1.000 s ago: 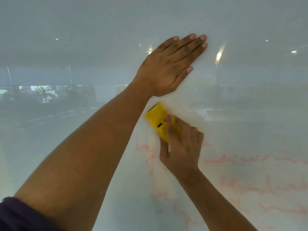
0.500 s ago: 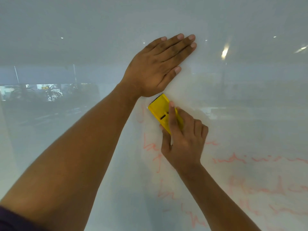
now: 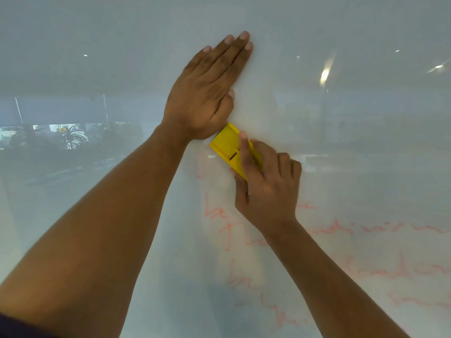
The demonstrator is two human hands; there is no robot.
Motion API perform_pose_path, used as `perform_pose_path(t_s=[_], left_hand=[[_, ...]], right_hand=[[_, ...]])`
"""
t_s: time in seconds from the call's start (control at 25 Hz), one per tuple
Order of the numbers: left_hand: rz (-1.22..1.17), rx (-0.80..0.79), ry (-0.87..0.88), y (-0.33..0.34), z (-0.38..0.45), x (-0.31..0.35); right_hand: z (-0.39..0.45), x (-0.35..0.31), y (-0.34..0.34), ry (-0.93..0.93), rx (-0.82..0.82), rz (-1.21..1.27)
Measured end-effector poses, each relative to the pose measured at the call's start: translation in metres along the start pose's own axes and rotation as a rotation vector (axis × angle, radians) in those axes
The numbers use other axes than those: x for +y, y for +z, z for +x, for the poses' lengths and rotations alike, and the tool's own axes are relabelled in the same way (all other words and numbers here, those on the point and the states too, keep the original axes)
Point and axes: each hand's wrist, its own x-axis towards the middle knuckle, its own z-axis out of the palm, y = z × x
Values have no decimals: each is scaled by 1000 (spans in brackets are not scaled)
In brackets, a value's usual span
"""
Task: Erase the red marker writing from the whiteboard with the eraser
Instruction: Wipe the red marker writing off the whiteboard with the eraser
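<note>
The glossy whiteboard (image 3: 353, 147) fills the whole view. Faint red marker writing (image 3: 361, 269) runs in several lines across its lower right and lower middle. My right hand (image 3: 267, 189) grips a yellow eraser (image 3: 227, 146) and holds it against the board, index finger laid along its top. Just above it, my left hand (image 3: 210, 89) lies flat on the board with straight fingers, its heel touching the eraser's upper end. A smeared, paler patch surrounds the eraser.
Reflections of ceiling lights (image 3: 324, 74) and of indoor plants (image 3: 70, 136) show in the board's surface. My left forearm (image 3: 97, 230) crosses the lower left of the view.
The right hand has slid the eraser up the board until it meets the heel of my left hand. The left hand stays flat on the board.
</note>
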Motion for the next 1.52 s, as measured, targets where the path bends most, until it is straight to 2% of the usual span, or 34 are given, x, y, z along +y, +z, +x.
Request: perform_pose_path(t_s=[0.04,0.16,0.28,0.32,0.4,0.44,0.52,0.56,0.68,0.72,0.8,0.84,0.92,0.96,1.04,1.08,1.2,1.24,1.4,1.48,1.52], left_hand=[[-3,0,0,-1,0,-1],[5,13,-22,-1,-3,2],[22,30,-96,-1,-8,1],[29,44,-132,-1,-10,1],[25,60,-167,-1,-13,3],[10,65,-174,0,-14,4],[-30,77,-200,-1,-17,3],[-53,87,-220,-1,-20,2],[-93,87,-243,-2,-30,0],[-91,79,-243,-3,-34,-2],[-73,68,-244,-4,-41,-5],[-59,65,-245,-4,-45,-6],[-34,56,-245,-4,-49,-4],[-27,52,-245,-4,-49,-4],[-23,57,-246,-3,-49,-4],[-26,65,-246,-3,-49,-6],[-85,64,-228,-2,-50,-11],[-110,72,-234,-2,-50,-13],[-159,140,-355,-1,-50,-16],[-150,137,-361,0,-51,-14],[-142,140,-358,0,-51,-13]], right_hand=[[1,-2,0,-41,-12,28],[5,10,-1,-380,-81,26],[10,14,-3,-280,-61,3],[6,10,-3,-316,-78,8],[2,8,-2,-540,-144,11],[5,13,-2,-583,-150,1],[11,16,-2,-468,-122,28],[10,12,0,-467,-141,60],[-2,3,-1,-818,-288,96],[0,6,0,-796,-271,92],[10,7,2,-577,-197,102],[11,4,3,-560,-191,102],[11,7,1,-691,-228,85],[14,13,0,-689,-230,79],[22,22,-4,-518,-196,80],[23,22,-5,-500,-189,79],[27,22,-7,-742,-229,13],[36,26,-7,-730,-213,-11],[58,27,2,-396,-71,-90],[47,21,6,-395,-79,-61],[38,20,5,-462,-112,-29]])
